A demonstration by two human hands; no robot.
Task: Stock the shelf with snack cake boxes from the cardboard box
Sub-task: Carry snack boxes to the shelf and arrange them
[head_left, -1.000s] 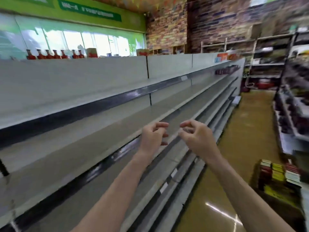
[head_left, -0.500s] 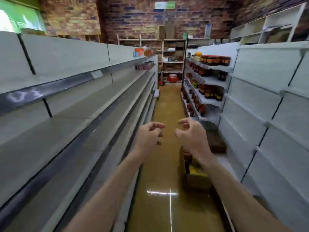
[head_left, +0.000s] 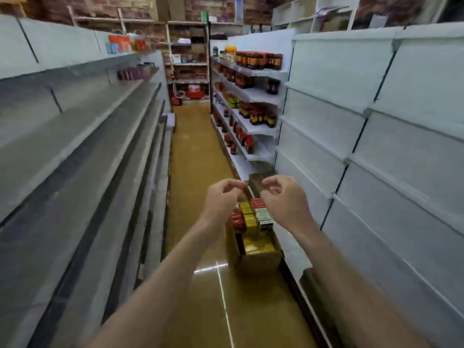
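An open cardboard box stands on the aisle floor by the foot of the right-hand shelving. Several red, yellow and green snack cake boxes stand packed inside it. My left hand and my right hand are stretched out side by side in the air above the box. Both have loosely curled fingers and hold nothing. Bare grey shelves run along the left side of the aisle.
White shelf units line the right side. Farther down the right side, shelves carry jars and bottles. The brown glossy floor runs ahead to racks at the brick back wall. A few packets sit on the far left shelf.
The view has swung from the left shelving to looking down the aisle. The cardboard box has come into view under my hands. Both hands stay raised and empty.
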